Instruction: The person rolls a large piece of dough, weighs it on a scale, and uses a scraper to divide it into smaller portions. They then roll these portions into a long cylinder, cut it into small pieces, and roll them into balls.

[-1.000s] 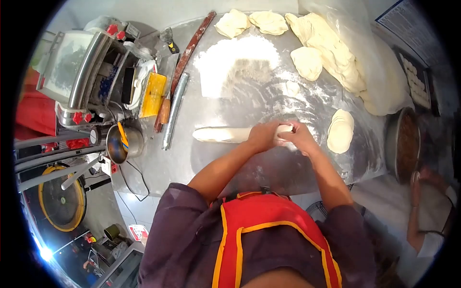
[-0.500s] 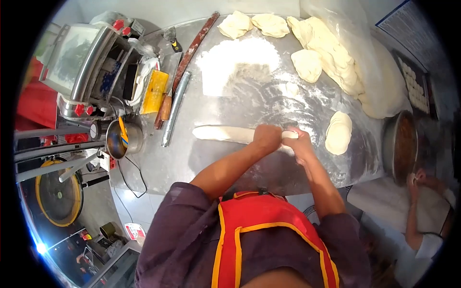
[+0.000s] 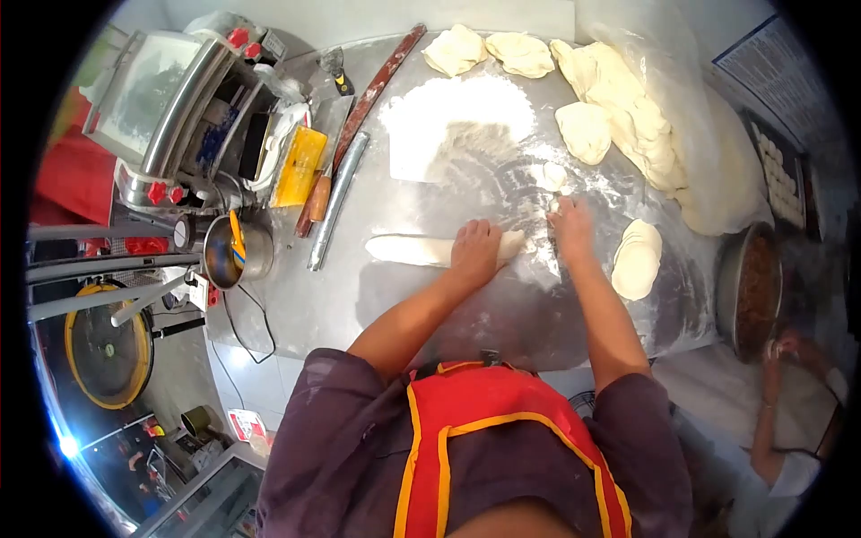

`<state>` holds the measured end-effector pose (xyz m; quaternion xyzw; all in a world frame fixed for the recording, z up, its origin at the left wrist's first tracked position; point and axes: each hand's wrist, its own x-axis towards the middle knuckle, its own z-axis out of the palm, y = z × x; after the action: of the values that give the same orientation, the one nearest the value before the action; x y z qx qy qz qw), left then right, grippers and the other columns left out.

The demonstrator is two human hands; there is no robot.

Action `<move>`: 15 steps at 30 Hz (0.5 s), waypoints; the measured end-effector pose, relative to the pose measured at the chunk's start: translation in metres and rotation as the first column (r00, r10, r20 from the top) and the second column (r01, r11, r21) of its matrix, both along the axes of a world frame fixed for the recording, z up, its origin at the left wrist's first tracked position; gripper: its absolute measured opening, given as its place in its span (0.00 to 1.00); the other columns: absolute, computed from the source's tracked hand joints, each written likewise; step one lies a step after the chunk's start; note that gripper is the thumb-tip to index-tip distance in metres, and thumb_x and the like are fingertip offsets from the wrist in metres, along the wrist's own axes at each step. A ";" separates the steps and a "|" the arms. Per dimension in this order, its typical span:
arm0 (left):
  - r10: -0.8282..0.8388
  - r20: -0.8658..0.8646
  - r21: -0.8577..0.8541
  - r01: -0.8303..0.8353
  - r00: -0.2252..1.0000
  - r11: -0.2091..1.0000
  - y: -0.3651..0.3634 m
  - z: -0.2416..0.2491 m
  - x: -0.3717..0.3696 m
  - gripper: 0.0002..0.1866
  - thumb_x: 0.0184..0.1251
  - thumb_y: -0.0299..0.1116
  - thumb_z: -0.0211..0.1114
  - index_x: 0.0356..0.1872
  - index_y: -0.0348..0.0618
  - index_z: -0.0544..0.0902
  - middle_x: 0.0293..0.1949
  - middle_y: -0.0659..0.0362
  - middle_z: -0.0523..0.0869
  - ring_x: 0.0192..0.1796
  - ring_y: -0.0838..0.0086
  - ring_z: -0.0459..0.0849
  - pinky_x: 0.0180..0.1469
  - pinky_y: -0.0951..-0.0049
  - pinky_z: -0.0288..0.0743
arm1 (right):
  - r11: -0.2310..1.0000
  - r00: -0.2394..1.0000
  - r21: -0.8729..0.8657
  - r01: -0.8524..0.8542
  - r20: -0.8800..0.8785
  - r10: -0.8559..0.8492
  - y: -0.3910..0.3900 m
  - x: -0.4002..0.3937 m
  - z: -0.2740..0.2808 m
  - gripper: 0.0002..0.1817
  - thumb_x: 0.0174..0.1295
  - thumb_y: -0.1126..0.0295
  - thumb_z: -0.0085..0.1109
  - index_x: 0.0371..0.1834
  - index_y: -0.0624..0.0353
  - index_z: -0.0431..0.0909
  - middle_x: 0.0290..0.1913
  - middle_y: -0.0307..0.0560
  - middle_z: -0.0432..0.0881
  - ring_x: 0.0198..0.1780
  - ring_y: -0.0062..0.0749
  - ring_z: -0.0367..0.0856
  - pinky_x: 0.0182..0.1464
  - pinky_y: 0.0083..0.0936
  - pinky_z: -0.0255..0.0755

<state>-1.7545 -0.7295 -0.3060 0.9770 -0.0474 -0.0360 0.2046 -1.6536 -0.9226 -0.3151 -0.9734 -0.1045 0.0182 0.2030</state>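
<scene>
A long dough roll (image 3: 408,250) lies across the floured metal table. My left hand (image 3: 476,251) is closed over its right part, and the roll's end shows just past the fingers. Farther right, my right hand (image 3: 570,229) is closed round a small piece of dough (image 3: 554,206), mostly hidden by the fingers. Just above that hand lies a small dough piece (image 3: 549,176). Flattened dough rounds (image 3: 637,260) overlap in a stack at the right.
Loose flour (image 3: 457,125) and large dough lumps (image 3: 583,132) lie at the back. A rolling pin (image 3: 338,202), a yellow scraper (image 3: 299,167) and a pot (image 3: 256,254) are at the left. A co-worker's hands (image 3: 787,345) are beside a filled bowl (image 3: 752,291) at the right.
My right hand has moved up and right, away from the roll, with a small dough piece. My left hand has shifted slightly left along the roll. The camera view has shifted a little.
</scene>
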 end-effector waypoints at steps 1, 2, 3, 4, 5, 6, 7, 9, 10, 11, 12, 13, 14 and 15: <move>-0.016 0.001 -0.048 0.016 1.000 0.999 0.002 -0.003 0.000 0.28 0.51 0.47 0.74 0.49 0.44 0.75 0.47 0.51 0.79 0.53 0.56 0.76 0.56 0.59 0.68 | 0.999 0.995 -0.034 -0.032 0.089 0.035 0.001 -0.005 0.011 0.31 0.52 0.65 0.71 0.59 0.60 0.71 0.56 0.62 0.74 0.51 0.56 0.76 0.54 0.41 0.72; -0.031 0.008 -0.096 0.032 0.999 0.995 0.005 -0.002 0.004 0.27 0.53 0.46 0.73 0.49 0.44 0.75 0.47 0.51 0.79 0.53 0.56 0.76 0.56 0.59 0.69 | 0.996 0.981 -0.071 -0.062 0.180 0.074 0.003 -0.008 0.021 0.31 0.52 0.65 0.71 0.60 0.60 0.71 0.57 0.62 0.73 0.52 0.55 0.76 0.54 0.41 0.72; -0.057 -0.025 -0.170 0.052 0.998 0.984 0.009 -0.002 0.006 0.26 0.54 0.46 0.72 0.50 0.44 0.75 0.46 0.51 0.80 0.52 0.56 0.77 0.55 0.59 0.69 | 0.991 0.994 0.094 -0.092 0.065 0.086 0.006 -0.013 0.025 0.31 0.52 0.65 0.71 0.60 0.61 0.71 0.58 0.61 0.73 0.54 0.51 0.76 0.54 0.39 0.73; -0.085 -0.059 -0.245 0.068 0.995 0.967 0.013 0.002 0.007 0.25 0.54 0.45 0.72 0.50 0.45 0.75 0.46 0.51 0.81 0.51 0.56 0.78 0.54 0.59 0.70 | 0.961 0.992 0.258 -0.099 -0.052 0.117 0.009 -0.023 0.028 0.32 0.53 0.66 0.71 0.61 0.61 0.71 0.59 0.60 0.73 0.55 0.48 0.76 0.54 0.38 0.73; -0.118 -0.091 -0.318 0.083 0.989 0.944 0.016 0.003 0.005 0.24 0.55 0.45 0.71 0.50 0.45 0.75 0.45 0.52 0.82 0.50 0.55 0.79 0.53 0.59 0.71 | 0.906 0.973 0.415 -0.080 -0.165 0.162 0.017 -0.036 0.039 0.32 0.53 0.66 0.71 0.61 0.62 0.71 0.60 0.60 0.72 0.56 0.44 0.76 0.53 0.36 0.73; -0.129 -0.070 -0.358 0.096 0.989 0.929 0.016 0.003 0.003 0.24 0.55 0.44 0.71 0.51 0.46 0.76 0.45 0.51 0.83 0.50 0.54 0.80 0.52 0.57 0.71 | 0.786 0.855 0.596 0.166 -0.484 0.186 0.025 -0.049 0.051 0.31 0.53 0.69 0.71 0.61 0.64 0.72 0.56 0.53 0.77 0.51 0.32 0.79 0.50 0.29 0.75; -0.140 -0.043 -0.396 0.112 0.989 0.912 0.016 0.004 0.004 0.24 0.56 0.44 0.71 0.51 0.47 0.76 0.45 0.49 0.83 0.49 0.53 0.81 0.50 0.56 0.72 | 0.728 0.806 0.646 0.230 -0.546 0.230 0.028 -0.055 0.049 0.30 0.53 0.70 0.71 0.60 0.65 0.73 0.52 0.51 0.79 0.48 0.30 0.79 0.49 0.27 0.75; -0.139 -0.062 -0.396 0.103 0.988 0.912 0.014 0.005 0.005 0.24 0.55 0.44 0.71 0.51 0.49 0.77 0.46 0.49 0.83 0.48 0.52 0.81 0.49 0.56 0.73 | 0.604 0.689 0.708 0.366 -0.642 0.335 0.033 -0.061 0.037 0.28 0.52 0.72 0.70 0.58 0.65 0.75 0.46 0.47 0.82 0.42 0.27 0.80 0.47 0.24 0.75; -0.124 -0.112 -0.359 0.076 0.986 0.930 0.013 0.011 0.004 0.24 0.55 0.44 0.71 0.51 0.49 0.77 0.47 0.50 0.83 0.49 0.53 0.81 0.49 0.56 0.73 | 0.611 0.743 0.716 0.338 -0.601 0.294 0.037 -0.064 0.034 0.24 0.51 0.73 0.69 0.54 0.63 0.78 0.36 0.43 0.84 0.36 0.25 0.80 0.42 0.21 0.75; -0.109 -0.164 -0.319 0.052 0.980 0.946 0.012 0.014 0.003 0.24 0.54 0.44 0.71 0.51 0.50 0.78 0.48 0.50 0.83 0.50 0.54 0.81 0.50 0.57 0.73 | 0.649 0.772 0.694 0.312 -0.583 0.254 0.040 -0.069 0.030 0.22 0.51 0.74 0.69 0.52 0.63 0.79 0.36 0.43 0.84 0.36 0.25 0.80 0.42 0.21 0.75; -0.084 -0.150 -0.284 0.038 0.985 0.958 0.009 0.012 0.001 0.23 0.54 0.43 0.71 0.50 0.50 0.79 0.47 0.50 0.84 0.49 0.54 0.82 0.49 0.57 0.73 | 0.685 0.800 0.670 0.286 -0.560 0.214 0.043 -0.074 0.027 0.20 0.51 0.74 0.68 0.50 0.63 0.80 0.36 0.43 0.84 0.36 0.24 0.80 0.41 0.21 0.75; -0.059 -0.132 -0.248 0.024 0.990 0.968 0.005 0.008 -0.001 0.22 0.53 0.43 0.71 0.50 0.49 0.80 0.47 0.50 0.84 0.49 0.55 0.82 0.49 0.57 0.74 | 0.721 0.829 0.643 0.259 -0.531 0.175 0.045 -0.077 0.025 0.19 0.51 0.75 0.68 0.48 0.63 0.81 0.36 0.43 0.84 0.36 0.24 0.80 0.40 0.21 0.75; -0.034 -0.113 -0.214 0.009 0.993 0.977 0.002 0.004 -0.001 0.22 0.53 0.43 0.70 0.49 0.49 0.80 0.46 0.51 0.85 0.48 0.55 0.83 0.49 0.57 0.74 | 0.733 0.841 0.629 0.259 -0.520 0.148 0.046 -0.079 0.020 0.17 0.51 0.76 0.67 0.47 0.63 0.81 0.36 0.42 0.83 0.36 0.23 0.79 0.40 0.20 0.74; -0.023 -0.109 -0.187 0.002 0.994 0.982 -0.001 0.000 -0.001 0.18 0.53 0.41 0.70 0.45 0.48 0.81 0.43 0.51 0.85 0.46 0.56 0.84 0.47 0.58 0.75 | 0.745 0.853 0.614 0.260 -0.508 0.121 0.046 -0.080 0.014 0.16 0.51 0.77 0.66 0.45 0.63 0.81 0.36 0.41 0.83 0.36 0.22 0.79 0.39 0.20 0.74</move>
<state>-1.7551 -0.7300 -0.3059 0.9498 -0.0454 -0.0867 0.2972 -1.7340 -0.8765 -0.3006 -0.7979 -0.0078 0.2328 0.5559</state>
